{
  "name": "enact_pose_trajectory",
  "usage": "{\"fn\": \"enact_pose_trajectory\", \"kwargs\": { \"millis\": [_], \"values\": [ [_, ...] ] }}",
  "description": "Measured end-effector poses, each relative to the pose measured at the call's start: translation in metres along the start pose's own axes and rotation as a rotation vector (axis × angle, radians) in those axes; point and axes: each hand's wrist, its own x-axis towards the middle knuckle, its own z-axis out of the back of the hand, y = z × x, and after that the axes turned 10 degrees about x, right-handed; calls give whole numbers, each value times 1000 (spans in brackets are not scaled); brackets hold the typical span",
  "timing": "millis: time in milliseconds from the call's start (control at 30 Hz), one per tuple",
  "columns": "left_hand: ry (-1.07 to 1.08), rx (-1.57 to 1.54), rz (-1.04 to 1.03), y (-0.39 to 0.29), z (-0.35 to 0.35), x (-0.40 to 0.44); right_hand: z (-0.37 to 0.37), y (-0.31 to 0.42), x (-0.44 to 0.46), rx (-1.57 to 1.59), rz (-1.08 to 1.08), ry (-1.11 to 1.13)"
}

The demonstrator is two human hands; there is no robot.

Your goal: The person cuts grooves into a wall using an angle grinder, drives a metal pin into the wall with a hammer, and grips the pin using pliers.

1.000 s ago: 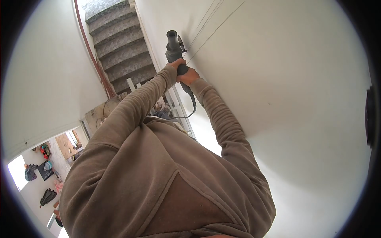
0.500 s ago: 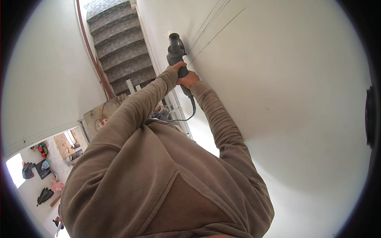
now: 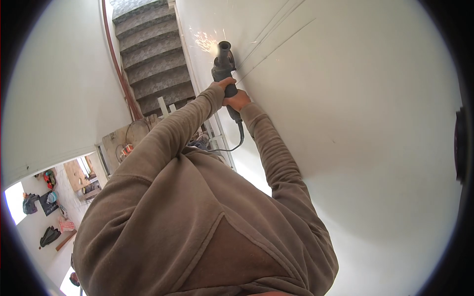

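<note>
A black angle grinder (image 3: 222, 74) is held against the white wall (image 3: 375, 123), and orange sparks (image 3: 205, 42) spray left from its front end. My left hand (image 3: 226, 84) is closed around the front part of the body. Behind it, my right hand (image 3: 239, 100) wraps the rear grip. A black power cord (image 3: 241, 133) loops down from the tool's back end. Several thin dark lines (image 3: 276, 29) run slantwise across the wall beside the tool. The grinder's body hides most of its disc and the contact point.
Patterned stairs (image 3: 153, 59) rise at the upper left beside a reddish-brown pipe (image 3: 118, 74). Wooden boards (image 3: 123, 138) stand below them, left of my arm. Through an opening at the lower left, bags and clothes (image 3: 49, 237) show.
The sparks have grown from a few specks to a wide spray. The view has shifted slightly, and the grinder sits a little farther up along the wall lines. Both hands keep their grip.
</note>
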Motion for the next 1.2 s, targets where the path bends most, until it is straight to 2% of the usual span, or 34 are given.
{"fn": "enact_pose_trajectory", "kwargs": {
  "millis": [167, 233, 300, 333, 400, 467, 567, 633, 700, 767, 867, 967, 1033, 1133, 1200],
  "values": [
    [3, -168, 20, 38, -6, 27, 1, 2, -2, 37, 8, 24],
    [-47, -310, 90, 23, -6, 24, 1, 1, 0, 33, 10, 28],
    [-90, -373, 74, 9, -6, 17, 1, 1, 0, 18, 13, 29],
    [-100, -334, -2, 5, -5, 15, 2, 2, -1, 5, 17, 28],
    [-143, -58, -169, -3, -4, 4, 2, 1, 0, 0, 14, 35],
    [-206, 421, -348, -49, 7, -34, 2, -3, 4, 17, 7, 53],
    [-147, 322, -210, -17, -2, -7, 4, 2, -1, 43, -5, 72],
    [-84, 101, -1, -12, -4, 4, 3, -2, 5, 28, -9, 66],
    [-64, 145, 27, -12, -5, 4, 4, -2, 6, 32, -9, 67],
    [-87, 455, -124, -47, 4, -24, 7, 6, -3, 55, -7, 75],
    [-94, 313, -21, -43, -2, -16, 6, 3, -2, 75, -1, 88],
    [-102, 431, -131, -38, -2, -19, 8, 0, -1, 72, -20, 104],
    [-47, 95, 58, 8, -15, 16, 9, -1, -2, 76, -3, 98],
    [-13, -523, 536, -2, -11, 32, 8, -4, -4, 55, -13, 49],
    [-13, -591, 597, -24, -5, 21, 7, -5, -4, 53, -27, 35]
  ]
}}
